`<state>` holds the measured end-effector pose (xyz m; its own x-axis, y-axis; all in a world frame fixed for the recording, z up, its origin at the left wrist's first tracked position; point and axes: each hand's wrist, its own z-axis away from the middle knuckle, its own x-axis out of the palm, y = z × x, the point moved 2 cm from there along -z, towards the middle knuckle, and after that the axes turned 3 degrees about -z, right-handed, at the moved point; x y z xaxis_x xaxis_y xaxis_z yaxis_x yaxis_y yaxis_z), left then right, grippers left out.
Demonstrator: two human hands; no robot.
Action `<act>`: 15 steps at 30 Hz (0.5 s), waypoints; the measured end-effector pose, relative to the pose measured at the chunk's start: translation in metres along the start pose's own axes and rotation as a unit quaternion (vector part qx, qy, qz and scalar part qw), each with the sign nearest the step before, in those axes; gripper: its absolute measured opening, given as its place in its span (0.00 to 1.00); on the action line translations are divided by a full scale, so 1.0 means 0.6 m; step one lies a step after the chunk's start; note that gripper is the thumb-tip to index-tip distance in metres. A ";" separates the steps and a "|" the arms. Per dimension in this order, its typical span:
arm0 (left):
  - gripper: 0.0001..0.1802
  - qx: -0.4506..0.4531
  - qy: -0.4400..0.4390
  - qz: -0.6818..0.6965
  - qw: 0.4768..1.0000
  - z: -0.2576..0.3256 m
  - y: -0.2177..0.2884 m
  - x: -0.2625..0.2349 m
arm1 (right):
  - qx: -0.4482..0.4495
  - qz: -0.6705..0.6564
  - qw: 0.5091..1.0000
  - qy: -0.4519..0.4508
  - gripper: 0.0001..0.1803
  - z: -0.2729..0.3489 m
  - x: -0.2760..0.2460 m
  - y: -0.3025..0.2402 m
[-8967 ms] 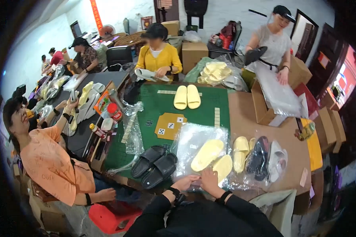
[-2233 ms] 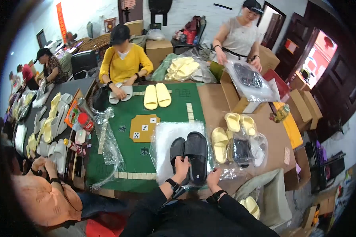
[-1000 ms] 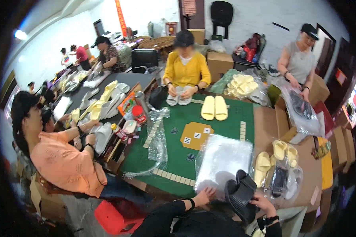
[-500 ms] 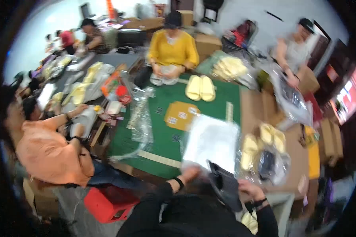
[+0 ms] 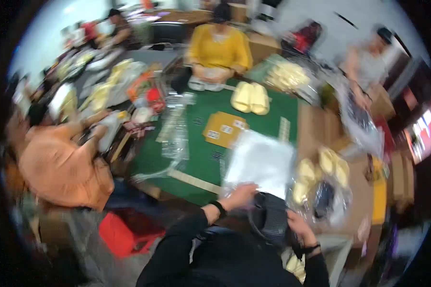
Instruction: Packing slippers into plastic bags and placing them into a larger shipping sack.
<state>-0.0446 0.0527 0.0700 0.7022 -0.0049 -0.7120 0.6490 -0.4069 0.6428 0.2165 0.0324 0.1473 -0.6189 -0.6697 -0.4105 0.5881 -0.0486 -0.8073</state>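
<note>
A dark grey pair of slippers, soles or tops pressed together, is held low in front of me, at the near edge of the table. My right hand grips the slippers along their right side. My left hand reaches over the near edge of a stack of clear plastic bags, close to the upper end of the slippers; its fingers are blurred, so whether they pinch the bag or the slippers is unclear. The bags lie on the green table mat.
Pale yellow slippers stand at the far side of the mat, beyond brown cards. Bagged and loose slippers lie to the right. A red stool stands lower left. Co-workers in orange, yellow and grey work around the table.
My left hand has moved up and right over the near edge of the bags. The slippers have turned, showing a broader dark face. The whole view has shifted slightly.
</note>
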 end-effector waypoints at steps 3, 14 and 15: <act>0.09 0.001 -0.002 0.125 0.992 0.000 0.003 0.068 | -0.037 0.175 0.982 0.060 0.10 0.000 -0.005 0.054; 0.12 -0.202 0.008 0.146 0.968 0.043 -0.003 0.168 | -0.176 0.134 0.975 -0.005 0.15 0.012 -0.093 0.178; 0.13 -0.168 0.083 0.171 0.967 0.048 -0.002 0.176 | -0.181 0.134 0.974 -0.014 0.15 0.011 -0.078 0.154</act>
<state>0.0204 0.0265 -0.0145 0.9116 0.0709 -0.4048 0.4100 -0.0881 0.9078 0.3031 0.0542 0.0945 -0.4507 -0.6422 -0.6200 0.5020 0.3920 -0.7709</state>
